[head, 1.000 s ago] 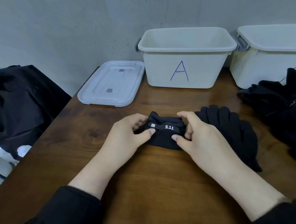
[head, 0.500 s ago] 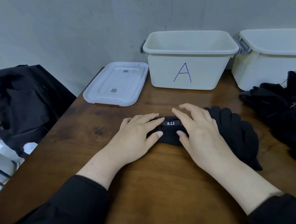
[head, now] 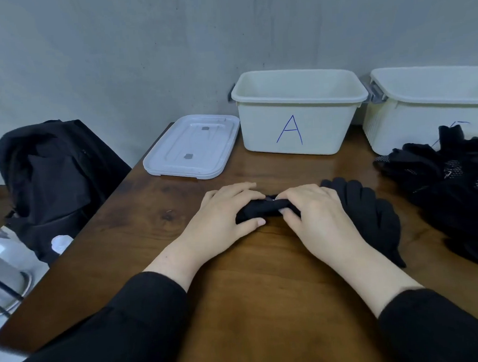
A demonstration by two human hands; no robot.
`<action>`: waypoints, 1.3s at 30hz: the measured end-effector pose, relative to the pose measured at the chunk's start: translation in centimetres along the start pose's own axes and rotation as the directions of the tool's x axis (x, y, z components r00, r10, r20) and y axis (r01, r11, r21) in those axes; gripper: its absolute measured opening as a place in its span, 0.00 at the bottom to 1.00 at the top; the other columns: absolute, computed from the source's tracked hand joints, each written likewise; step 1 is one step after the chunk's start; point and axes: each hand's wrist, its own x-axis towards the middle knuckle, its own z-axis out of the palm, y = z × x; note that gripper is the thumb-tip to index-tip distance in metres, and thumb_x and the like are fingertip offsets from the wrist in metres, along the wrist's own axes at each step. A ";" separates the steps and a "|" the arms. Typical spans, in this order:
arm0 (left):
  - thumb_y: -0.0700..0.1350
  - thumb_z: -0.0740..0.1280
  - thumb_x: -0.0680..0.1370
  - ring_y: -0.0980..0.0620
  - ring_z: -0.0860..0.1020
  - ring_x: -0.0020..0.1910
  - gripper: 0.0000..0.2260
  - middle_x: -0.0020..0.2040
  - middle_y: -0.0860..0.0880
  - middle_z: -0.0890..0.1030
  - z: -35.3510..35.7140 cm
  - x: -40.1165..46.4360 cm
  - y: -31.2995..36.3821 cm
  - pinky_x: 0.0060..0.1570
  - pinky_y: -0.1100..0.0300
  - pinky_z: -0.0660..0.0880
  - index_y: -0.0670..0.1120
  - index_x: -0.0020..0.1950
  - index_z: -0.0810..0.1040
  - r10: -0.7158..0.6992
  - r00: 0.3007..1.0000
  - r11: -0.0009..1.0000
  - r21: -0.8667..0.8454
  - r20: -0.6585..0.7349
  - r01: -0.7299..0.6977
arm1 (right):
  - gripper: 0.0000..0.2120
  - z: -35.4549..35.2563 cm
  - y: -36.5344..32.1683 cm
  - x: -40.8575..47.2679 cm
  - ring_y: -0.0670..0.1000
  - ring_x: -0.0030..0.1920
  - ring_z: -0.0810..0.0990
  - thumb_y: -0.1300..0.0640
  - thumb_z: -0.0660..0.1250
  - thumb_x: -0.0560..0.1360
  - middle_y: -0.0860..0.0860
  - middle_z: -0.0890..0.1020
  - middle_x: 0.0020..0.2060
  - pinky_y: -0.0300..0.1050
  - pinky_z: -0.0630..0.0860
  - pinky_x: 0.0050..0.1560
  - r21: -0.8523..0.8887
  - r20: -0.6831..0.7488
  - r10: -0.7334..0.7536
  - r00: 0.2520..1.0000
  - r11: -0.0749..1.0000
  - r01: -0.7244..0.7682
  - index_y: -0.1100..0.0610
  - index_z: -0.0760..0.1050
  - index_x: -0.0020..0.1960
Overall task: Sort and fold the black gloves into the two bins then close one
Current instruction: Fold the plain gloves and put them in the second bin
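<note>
**Both hands gripping a folded glove at mid-table**

The glove, rolled into a tight black bundle, is lying on the table in front of bin A. The left hand is curling over its left end, thumb tucked under the near edge; the right hand is clamping the right end, fingertips pressing down into the cloth. So both hands are grasping the bundle, neither one slack.

Just right of it, a flat glove is lying partly under the right wrist. Farther right, a pile of unsorted gloves is sitting in front of the second bin, hiding most of its label. The lid is resting left of bin A, which is looking empty from here, though its floor is out of sight.

The risk, I'd say, is the bundle springing open once it is lifted, since soft cloth is holding the fold only under pressure. The right wrist could also be dragging the flat glove along. With the second label covered, a wrong bin is possible.
</note>
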 end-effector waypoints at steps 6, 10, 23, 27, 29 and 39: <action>0.47 0.75 0.76 0.59 0.82 0.53 0.14 0.54 0.59 0.83 -2.2 1.1 3.3 0.54 0.64 0.78 0.57 0.59 0.77 -0.148 0.987 0.836 -0.527 0.058 0.156 | 0.04 -4.2 0.1 0.3 0.41 0.44 0.80 0.51 0.65 0.82 0.41 0.83 0.42 0.40 0.77 0.46 0.458 0.109 0.156 0.982 0.869 -0.189 0.44 0.78 0.52; 0.42 0.75 0.75 0.55 0.84 0.51 0.15 0.52 0.55 0.85 -3.3 2.6 5.0 0.53 0.60 0.79 0.55 0.58 0.77 -0.194 0.981 0.705 -0.691 0.024 0.156 | 0.03 -7.6 0.0 0.4 0.40 0.42 0.81 0.54 0.70 0.79 0.40 0.84 0.42 0.30 0.73 0.39 0.596 0.110 0.159 0.981 0.780 -0.193 0.45 0.80 0.50; 0.57 0.61 0.84 0.43 0.84 0.57 0.21 0.59 0.40 0.84 -1.1 7.5 15.6 0.60 0.48 0.80 0.42 0.66 0.77 -0.277 0.898 -0.061 -0.939 0.342 0.339 | 0.13 -12.1 4.9 -2.0 0.52 0.52 0.79 0.57 0.69 0.76 0.51 0.79 0.52 0.50 0.77 0.52 -0.033 -0.262 -0.048 0.964 0.999 0.041 0.57 0.80 0.59; 0.44 0.67 0.82 0.43 0.83 0.59 0.16 0.58 0.40 0.84 0.0 9.8 16.4 0.58 0.49 0.81 0.38 0.67 0.78 -0.331 0.887 -0.106 -0.947 0.321 0.303 | 0.30 -12.9 5.5 -2.8 0.46 0.71 0.72 0.34 0.64 0.75 0.47 0.78 0.66 0.54 0.64 0.75 -0.087 -0.043 -0.113 0.993 0.990 0.109 0.53 0.79 0.67; 0.42 0.69 0.80 0.42 0.84 0.57 0.16 0.56 0.39 0.85 0.4 10.5 16.5 0.57 0.49 0.81 0.37 0.66 0.78 -0.350 0.878 -0.100 -0.945 0.325 0.310 | 0.27 -14.2 5.3 -2.9 0.36 0.66 0.72 0.32 0.65 0.74 0.41 0.79 0.63 0.43 0.64 0.74 0.096 -0.151 0.028 0.988 0.995 -0.014 0.50 0.79 0.64; 0.40 0.70 0.79 0.38 0.83 0.58 0.12 0.56 0.39 0.85 1.4 14.0 19.2 0.60 0.41 0.79 0.39 0.62 0.80 -0.253 0.936 0.029 -0.965 0.247 0.262 | 0.11 -18.6 8.8 0.9 0.51 0.57 0.85 0.57 0.67 0.81 0.52 0.87 0.55 0.56 0.78 0.65 0.759 0.400 0.371 0.838 0.379 -0.530 0.55 0.81 0.62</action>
